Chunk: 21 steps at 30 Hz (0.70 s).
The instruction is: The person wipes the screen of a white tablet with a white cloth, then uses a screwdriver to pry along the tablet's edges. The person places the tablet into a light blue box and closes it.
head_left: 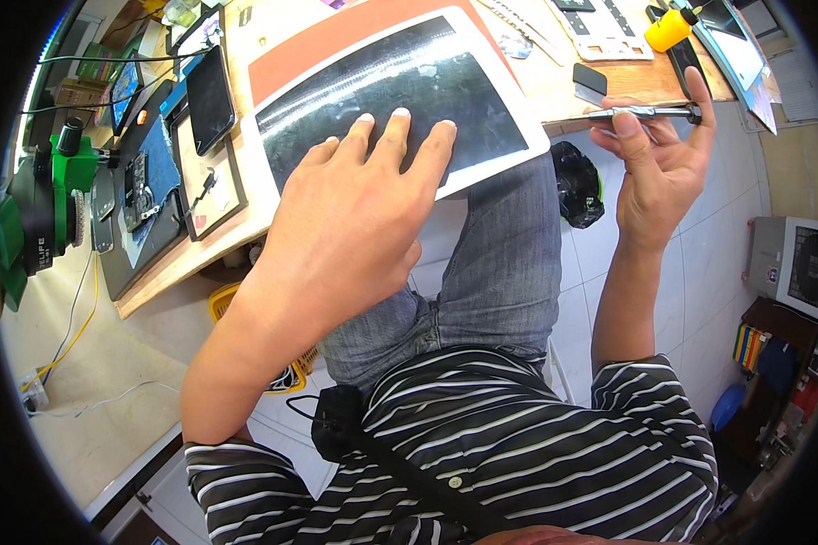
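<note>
A tablet with a white border and a dark, glossy screen (pixel 482 104) lies at the near edge of the wooden table, partly over an orange mat (pixel 277 73). My left hand (pixel 341 222) rests on that screen with its fingers spread, palm down, holding nothing. Off the tablet's right side, my right hand (pixel 659 177) is raised with a slim metal precision screwdriver (pixel 650 113) held level across its fingers. The screwdriver's tip points left; its dark end cap sits by the forefinger. The tablet's lower left part is hidden under my left hand and forearm.
Left of the tablet lie a black phone (pixel 211 100) and a dark tray with small parts. A green microscope stand (pixel 50 200) stands at far left. Back right hold a yellow bottle (pixel 670 31), a white perforated frame (pixel 600 44) and a small dark-and-grey plate (pixel 590 82).
</note>
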Each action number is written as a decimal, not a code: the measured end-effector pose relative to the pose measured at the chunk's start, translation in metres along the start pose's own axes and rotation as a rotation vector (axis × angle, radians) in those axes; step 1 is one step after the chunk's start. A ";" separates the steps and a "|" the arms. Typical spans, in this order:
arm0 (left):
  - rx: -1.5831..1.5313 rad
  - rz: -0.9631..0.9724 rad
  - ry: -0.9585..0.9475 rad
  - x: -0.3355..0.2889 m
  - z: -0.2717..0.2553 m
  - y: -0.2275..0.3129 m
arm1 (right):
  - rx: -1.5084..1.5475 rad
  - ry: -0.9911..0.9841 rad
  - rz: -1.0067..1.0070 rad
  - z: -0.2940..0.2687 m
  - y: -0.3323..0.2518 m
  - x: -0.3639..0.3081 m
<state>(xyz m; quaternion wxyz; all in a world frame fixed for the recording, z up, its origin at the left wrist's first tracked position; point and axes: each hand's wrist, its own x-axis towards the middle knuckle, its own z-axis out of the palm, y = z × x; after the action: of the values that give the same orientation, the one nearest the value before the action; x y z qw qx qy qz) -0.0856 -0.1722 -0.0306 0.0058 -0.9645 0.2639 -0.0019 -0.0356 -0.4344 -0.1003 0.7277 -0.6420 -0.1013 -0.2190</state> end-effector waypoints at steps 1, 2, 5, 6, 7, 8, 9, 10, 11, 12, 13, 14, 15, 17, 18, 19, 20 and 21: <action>-0.014 -0.003 0.000 -0.001 -0.003 0.000 | 0.000 0.013 -0.008 -0.001 -0.001 0.000; -0.034 -0.003 0.004 -0.001 -0.005 -0.001 | 0.001 0.013 -0.030 -0.004 -0.004 0.002; -0.171 -0.030 0.021 0.000 -0.026 -0.004 | -0.031 -0.015 -0.102 -0.015 -0.014 0.008; -0.226 -0.061 -0.002 -0.001 -0.036 -0.007 | -0.065 -0.046 -0.129 -0.018 -0.018 0.011; -0.281 -0.092 -0.025 -0.002 -0.043 -0.010 | -0.100 -0.077 -0.157 -0.022 -0.021 0.013; -0.288 -0.079 0.070 -0.003 -0.045 -0.013 | -0.076 -0.167 -0.183 -0.025 -0.022 0.015; -0.278 -0.064 0.106 -0.004 -0.050 -0.018 | -0.122 -0.229 -0.193 -0.026 -0.023 0.016; -0.320 -0.069 0.139 -0.006 -0.052 -0.027 | -0.170 -0.290 -0.203 -0.024 -0.024 0.015; -0.377 -0.075 0.179 -0.007 -0.055 -0.032 | -0.208 -0.354 -0.211 -0.021 -0.024 0.015; -0.436 -0.076 0.219 -0.007 -0.057 -0.037 | -0.230 -0.406 -0.208 -0.016 -0.023 0.014; -0.495 -0.072 0.260 -0.007 -0.059 -0.041 | -0.253 -0.457 -0.206 -0.013 -0.023 0.012; -0.512 -0.130 0.292 -0.008 -0.065 -0.043 | -0.291 -0.489 -0.231 -0.009 -0.023 0.014; -0.530 -0.188 0.325 -0.009 -0.069 -0.044 | -0.313 -0.520 -0.256 -0.007 -0.022 0.016; -0.503 -0.241 0.378 -0.009 -0.073 -0.059 | -0.336 -0.583 -0.306 -0.006 -0.020 0.023; -0.585 -0.263 0.417 -0.007 -0.069 -0.071 | -0.350 -0.611 -0.334 -0.006 -0.021 0.025; -0.610 -0.270 0.448 -0.005 -0.067 -0.079 | -0.361 -0.624 -0.331 -0.005 -0.022 0.026; -0.634 -0.275 0.477 -0.002 -0.065 -0.088 | -0.372 -0.633 -0.328 -0.005 -0.024 0.027; -0.602 -0.265 0.500 0.000 -0.065 -0.093 | -0.380 -0.630 -0.322 -0.004 -0.024 0.027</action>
<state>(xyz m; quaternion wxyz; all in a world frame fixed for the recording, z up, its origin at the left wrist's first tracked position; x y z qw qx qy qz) -0.0387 -0.0931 0.0352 -0.3410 -0.9187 0.1194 -0.1595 -0.0233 -0.4457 -0.0676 0.4856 -0.7768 -0.3766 -0.1375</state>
